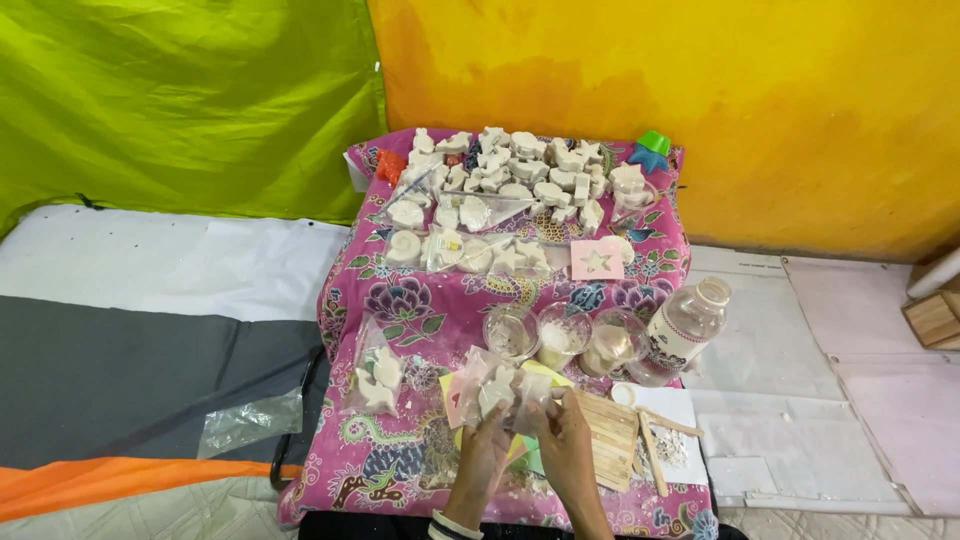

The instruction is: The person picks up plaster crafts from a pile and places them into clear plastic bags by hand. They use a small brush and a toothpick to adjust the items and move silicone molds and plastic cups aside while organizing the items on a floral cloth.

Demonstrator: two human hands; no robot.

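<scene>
At the lower centre of the frame, the left hand (484, 457) and right hand (566, 440) are close together, both pinching one clear plastic bag of white plaster figures (497, 388) above the pink floral cloth (420, 300). A second, similar filled bag (375, 380) lies just left of it. Three clear plastic cups (560, 335) stand in a row above the hands, beside one clear plastic bottle (688, 325) lying tilted. A stack of wooden sticks (610, 430) lies right of the hands. Many loose white plaster figures (520, 170) fill the upper centre, too crowded to count.
</scene>
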